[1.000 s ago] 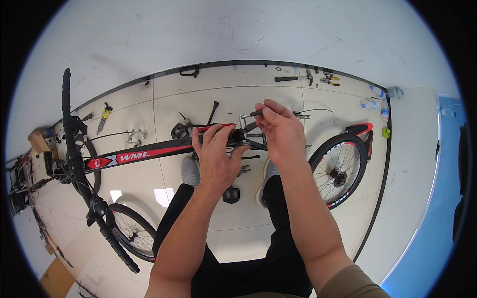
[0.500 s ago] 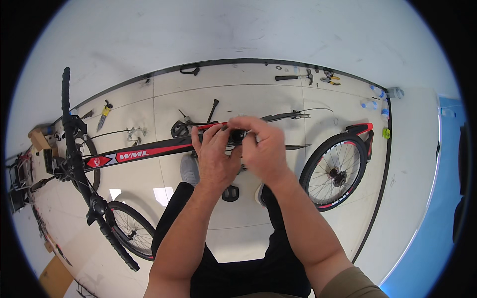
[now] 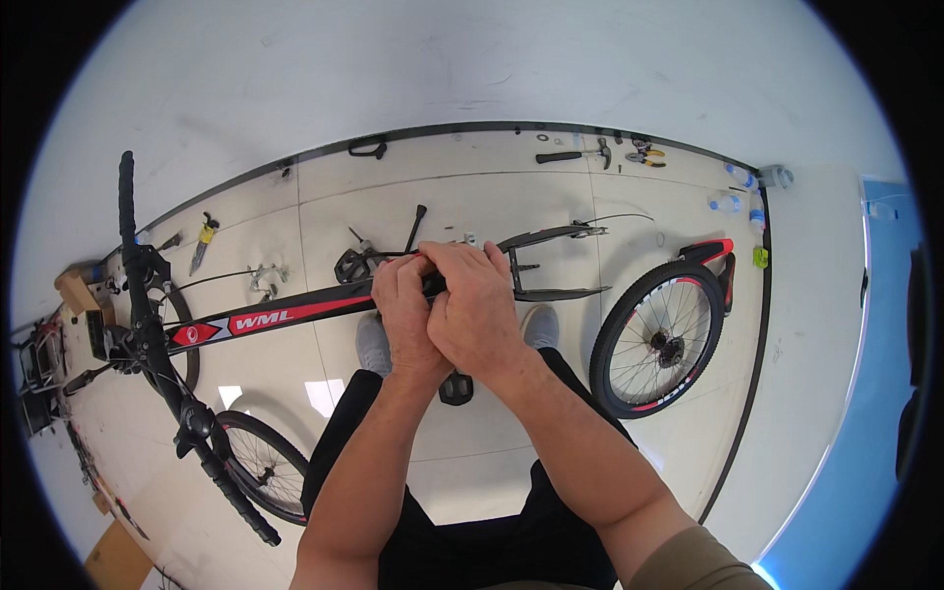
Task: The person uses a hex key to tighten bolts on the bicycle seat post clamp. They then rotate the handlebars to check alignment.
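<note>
A black and red bicycle frame point(image 3: 320, 307) stretches from the handlebar point(image 3: 149, 310) on the left to the middle, where its top tube ends under my hands. My left hand point(image 3: 401, 320) is closed round the rear end of that tube. Pressed against it, my right hand point(image 3: 476, 307) is closed with its fingers curled over the seat-tube area. Whatever lies inside the right fingers is hidden. Behind the hands, the two rear stays point(image 3: 551, 293) reach right with no wheel between them. One pedal point(image 3: 455, 387) shows below my wrists, another point(image 3: 352, 265) beyond the frame.
A wheel point(image 3: 657, 344) with a red and black mudguard point(image 3: 713, 254) lies right; another wheel point(image 3: 258, 462) is lower left. Along the wall are a hammer point(image 3: 575, 155), pliers point(image 3: 644, 154) and plastic bottles point(image 3: 726, 203). A brake caliper point(image 3: 265, 281) hangs on a cable.
My right hand has moved left against my left hand and closed over the seat-tube area. The rear stays, partly covered before, show more fully. My left fingers have curled in.
</note>
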Action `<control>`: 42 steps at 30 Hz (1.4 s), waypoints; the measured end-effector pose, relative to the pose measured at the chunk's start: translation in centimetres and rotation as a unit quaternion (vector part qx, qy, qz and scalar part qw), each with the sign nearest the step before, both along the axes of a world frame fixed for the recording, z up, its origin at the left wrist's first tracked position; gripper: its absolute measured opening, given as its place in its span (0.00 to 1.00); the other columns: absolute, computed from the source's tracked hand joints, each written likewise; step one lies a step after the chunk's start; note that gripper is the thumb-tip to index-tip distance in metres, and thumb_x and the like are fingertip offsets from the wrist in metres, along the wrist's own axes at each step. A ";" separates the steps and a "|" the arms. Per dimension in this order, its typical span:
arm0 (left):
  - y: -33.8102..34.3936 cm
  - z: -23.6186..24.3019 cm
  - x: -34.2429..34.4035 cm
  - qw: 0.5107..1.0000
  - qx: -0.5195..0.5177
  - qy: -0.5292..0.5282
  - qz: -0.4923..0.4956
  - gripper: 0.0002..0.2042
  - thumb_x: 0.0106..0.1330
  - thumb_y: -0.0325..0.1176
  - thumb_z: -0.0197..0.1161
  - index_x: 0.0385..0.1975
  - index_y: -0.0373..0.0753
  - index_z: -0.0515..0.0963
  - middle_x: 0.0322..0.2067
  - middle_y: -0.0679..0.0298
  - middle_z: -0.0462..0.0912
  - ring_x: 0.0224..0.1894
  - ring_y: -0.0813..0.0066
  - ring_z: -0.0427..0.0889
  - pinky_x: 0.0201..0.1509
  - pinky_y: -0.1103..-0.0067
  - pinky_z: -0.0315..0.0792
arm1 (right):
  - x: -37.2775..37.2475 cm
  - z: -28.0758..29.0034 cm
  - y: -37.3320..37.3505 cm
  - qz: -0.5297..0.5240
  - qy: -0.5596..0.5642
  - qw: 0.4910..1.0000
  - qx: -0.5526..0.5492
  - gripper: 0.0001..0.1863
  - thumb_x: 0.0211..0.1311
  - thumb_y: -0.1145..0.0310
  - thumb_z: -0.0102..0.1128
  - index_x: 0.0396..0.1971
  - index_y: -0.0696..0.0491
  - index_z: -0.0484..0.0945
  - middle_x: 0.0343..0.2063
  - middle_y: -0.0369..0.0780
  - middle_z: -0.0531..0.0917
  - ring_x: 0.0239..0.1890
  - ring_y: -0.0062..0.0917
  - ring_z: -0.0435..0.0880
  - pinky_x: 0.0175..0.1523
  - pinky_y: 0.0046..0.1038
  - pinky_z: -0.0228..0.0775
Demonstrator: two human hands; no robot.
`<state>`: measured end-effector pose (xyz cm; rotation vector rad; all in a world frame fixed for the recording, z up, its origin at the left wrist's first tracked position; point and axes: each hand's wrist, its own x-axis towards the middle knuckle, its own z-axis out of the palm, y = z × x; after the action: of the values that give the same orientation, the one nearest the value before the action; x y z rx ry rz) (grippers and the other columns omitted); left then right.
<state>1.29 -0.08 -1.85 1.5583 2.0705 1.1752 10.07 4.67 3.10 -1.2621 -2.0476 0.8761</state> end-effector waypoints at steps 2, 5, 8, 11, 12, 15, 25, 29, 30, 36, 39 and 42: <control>0.3 0.7 0.4 1.000 0.017 0.013 -0.004 0.25 0.58 0.31 0.70 0.56 0.39 0.71 0.50 0.61 0.78 0.57 0.63 0.74 0.73 0.59 0.53 | 0.5 -0.7 0.4 -0.001 0.035 0.999 -0.004 0.26 0.48 0.84 0.47 0.50 0.56 0.79 0.45 0.43 0.84 0.52 0.38 0.82 0.67 0.49 0.61; 0.4 1.3 0.5 0.999 -0.019 0.021 -0.029 0.30 0.55 0.29 0.72 0.59 0.36 0.69 0.51 0.58 0.78 0.58 0.61 0.74 0.74 0.57 0.51 | 1.3 -0.2 1.5 -0.073 0.155 0.976 -0.132 0.24 0.51 0.84 0.45 0.48 0.58 0.79 0.44 0.44 0.85 0.52 0.33 0.82 0.64 0.42 0.67; 0.3 1.8 0.5 0.996 -0.064 0.024 -0.054 0.34 0.53 0.29 0.74 0.62 0.34 0.68 0.51 0.56 0.79 0.58 0.61 0.75 0.75 0.55 0.49 | 2.5 -0.4 3.4 -0.189 0.302 0.901 -0.247 0.23 0.53 0.84 0.44 0.49 0.61 0.78 0.46 0.44 0.84 0.51 0.29 0.82 0.59 0.33 0.72; 0.4 2.1 0.6 0.994 -0.093 0.017 -0.048 0.38 0.53 0.32 0.77 0.65 0.36 0.67 0.57 0.56 0.76 0.60 0.57 0.72 0.72 0.58 0.55 | 3.7 -0.3 4.5 -0.288 0.380 0.783 -0.399 0.23 0.55 0.84 0.45 0.52 0.63 0.75 0.46 0.43 0.82 0.47 0.28 0.82 0.51 0.28 0.74; 0.4 2.5 0.9 0.995 -0.096 0.014 -0.030 0.37 0.53 0.31 0.77 0.65 0.36 0.67 0.58 0.55 0.74 0.61 0.55 0.71 0.71 0.58 0.56 | 4.0 -0.2 4.6 -0.314 0.394 0.732 -0.459 0.23 0.55 0.83 0.45 0.53 0.64 0.75 0.46 0.42 0.82 0.45 0.28 0.82 0.49 0.27 0.74; 0.5 2.4 1.2 0.997 -0.077 0.004 -0.006 0.38 0.52 0.28 0.76 0.66 0.37 0.66 0.63 0.52 0.69 0.64 0.50 0.66 0.69 0.60 0.59 | 3.7 -0.3 3.9 -0.294 0.419 0.659 -0.551 0.26 0.54 0.84 0.46 0.55 0.64 0.74 0.45 0.42 0.81 0.42 0.27 0.81 0.47 0.25 0.73; 1.3 2.9 0.1 0.985 -0.134 -0.003 -0.105 0.42 0.52 0.26 0.75 0.70 0.39 0.62 0.56 0.56 0.79 0.61 0.59 0.75 0.73 0.60 0.51 | 2.5 -0.7 3.3 -0.256 0.390 0.724 -0.508 0.23 0.56 0.83 0.47 0.53 0.66 0.75 0.44 0.43 0.81 0.43 0.27 0.81 0.50 0.27 0.73; 1.8 3.0 -0.7 0.973 -0.166 -0.079 -0.138 0.50 0.53 0.25 0.74 0.76 0.44 0.51 0.55 0.57 0.80 0.64 0.59 0.74 0.75 0.58 0.45 | 2.4 -1.0 4.1 -0.280 0.414 0.672 -0.546 0.23 0.59 0.80 0.48 0.56 0.65 0.72 0.43 0.43 0.81 0.43 0.28 0.81 0.49 0.28 0.73; 1.9 3.3 -0.8 0.969 -0.180 -0.087 -0.148 0.51 0.53 0.24 0.74 0.77 0.45 0.48 0.56 0.56 0.80 0.64 0.60 0.73 0.75 0.57 0.44 | 2.4 -0.9 4.3 -0.286 0.420 0.656 -0.558 0.23 0.60 0.80 0.48 0.57 0.65 0.71 0.42 0.43 0.81 0.43 0.28 0.80 0.49 0.29 0.72; 2.2 3.7 -1.1 0.960 -0.210 -0.081 -0.168 0.55 0.54 0.24 0.74 0.79 0.49 0.42 0.59 0.56 0.77 0.66 0.60 0.72 0.77 0.54 0.37 | 2.4 -1.2 5.0 -0.246 0.431 0.632 -0.595 0.16 0.68 0.74 0.48 0.53 0.60 0.73 0.40 0.40 0.80 0.42 0.27 0.78 0.48 0.31 0.70; 2.3 3.8 -1.1 0.961 -0.208 -0.073 -0.167 0.55 0.54 0.24 0.73 0.79 0.48 0.41 0.60 0.56 0.76 0.66 0.60 0.71 0.77 0.53 0.36 | 3.1 -2.3 5.3 -0.209 0.436 0.609 -0.628 0.11 0.69 0.73 0.48 0.48 0.57 0.74 0.39 0.39 0.80 0.41 0.27 0.77 0.47 0.31 0.69; 2.3 3.8 -1.2 0.961 -0.205 -0.072 -0.169 0.56 0.54 0.24 0.74 0.79 0.48 0.40 0.61 0.56 0.76 0.66 0.59 0.71 0.77 0.53 0.35 | 3.1 -2.6 5.8 -0.201 0.432 0.593 -0.649 0.08 0.70 0.71 0.49 0.45 0.55 0.74 0.39 0.38 0.80 0.41 0.27 0.76 0.47 0.31 0.67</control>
<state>0.13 2.26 1.97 1.4926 1.7250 0.6637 13.21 10.47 0.54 -1.2975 -0.0623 2.2698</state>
